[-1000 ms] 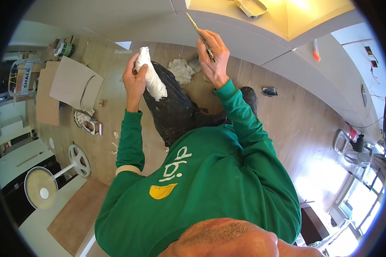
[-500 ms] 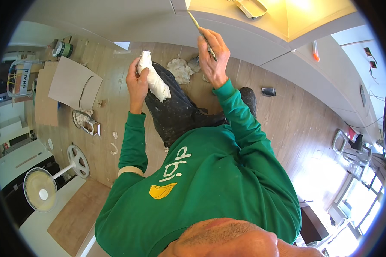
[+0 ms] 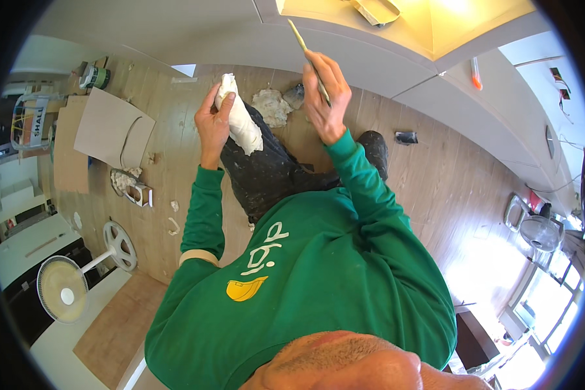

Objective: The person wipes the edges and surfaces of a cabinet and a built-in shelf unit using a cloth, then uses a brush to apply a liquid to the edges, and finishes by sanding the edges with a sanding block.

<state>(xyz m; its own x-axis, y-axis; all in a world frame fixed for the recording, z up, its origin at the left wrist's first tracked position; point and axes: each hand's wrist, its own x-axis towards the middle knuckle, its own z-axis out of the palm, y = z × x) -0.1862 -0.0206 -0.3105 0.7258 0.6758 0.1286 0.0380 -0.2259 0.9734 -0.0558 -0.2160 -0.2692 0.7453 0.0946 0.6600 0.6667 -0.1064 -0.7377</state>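
My left hand [image 3: 212, 127] is closed round the upper end of a white, crumpled bundle [image 3: 243, 129], perhaps a rolled cloth or a bag; its lower end hangs over my dark trouser leg. My right hand [image 3: 329, 97] grips a slim, stick-like tool [image 3: 298, 35] with a pale, coated far end and a darker near end. I cannot tell whether it is a brush or a narrow spatula. The tool's tip points up and left, in front of the pale panelled wall [image 3: 344, 55], just below a lit, yellowish recess [image 3: 406, 36].
A shallow yellowish tray [image 3: 377, 12] lies in the recess. An orange-tipped tube [image 3: 476, 75] is at the right-hand panel. Crumpled plastic [image 3: 272, 107] and a small dark block [image 3: 406, 138] lie on the wooden floor. Cardboard sheets [image 3: 107, 127] and a white fan [image 3: 65, 292] are at left.
My right hand has drawn slightly down with the tool, its tip now further from the recess edge. My left hand and the white bundle have shifted a little to the right.
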